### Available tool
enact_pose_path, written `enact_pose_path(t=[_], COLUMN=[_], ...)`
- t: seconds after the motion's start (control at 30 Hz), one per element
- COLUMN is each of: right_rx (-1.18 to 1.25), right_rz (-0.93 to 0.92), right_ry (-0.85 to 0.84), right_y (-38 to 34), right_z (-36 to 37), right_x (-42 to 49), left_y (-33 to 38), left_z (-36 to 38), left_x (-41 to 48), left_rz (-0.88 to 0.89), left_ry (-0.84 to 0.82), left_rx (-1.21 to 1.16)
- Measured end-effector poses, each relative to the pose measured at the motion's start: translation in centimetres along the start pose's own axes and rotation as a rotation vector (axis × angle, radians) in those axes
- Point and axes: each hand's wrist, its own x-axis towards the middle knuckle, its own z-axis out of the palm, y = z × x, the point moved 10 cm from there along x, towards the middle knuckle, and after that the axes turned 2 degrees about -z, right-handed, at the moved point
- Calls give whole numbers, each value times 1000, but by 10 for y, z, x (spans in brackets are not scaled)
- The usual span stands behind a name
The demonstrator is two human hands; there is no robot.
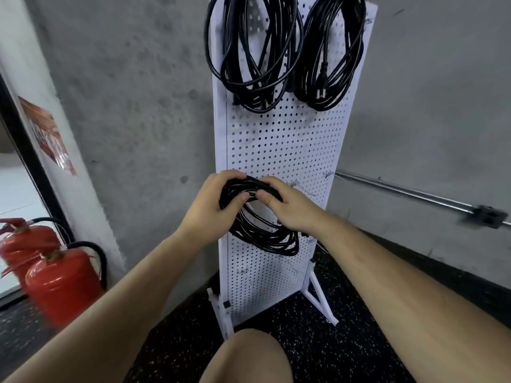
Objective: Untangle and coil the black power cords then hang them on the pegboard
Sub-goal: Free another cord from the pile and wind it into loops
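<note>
My left hand and right hand curl round top of coiled cord, in front of mid pegboard. Two coils hang above. I judge: hanging step; next, loops over hook, hidden here.

This is probably a workshop or utility room: bare concrete wall, speckled black floor, metal conduit, red fire extinguishers, a pegboard.

A white pegboard stands on the black speckled floor. One coiled power cord hangs at its 11 o'clock and a second coiled cord at 1 o'clock. A third coil is at its 6 o'clock. Two red fire extinguishers stand on the floor at 8 o'clock.
</note>
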Motion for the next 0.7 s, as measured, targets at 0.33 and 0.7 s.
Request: enact_pose_path(t=[0.33, 0.7], right_rx=[80, 138], right_rz=[-37, -60], right_ry=[26, 224], right_y=[31, 65], right_z=[26, 56], right_x=[10, 8], left_y=[-23, -55], left_z=[13, 33], left_x=[1, -13], left_rz=[40, 44], left_ry=[59, 176], left_rx=[96, 284])
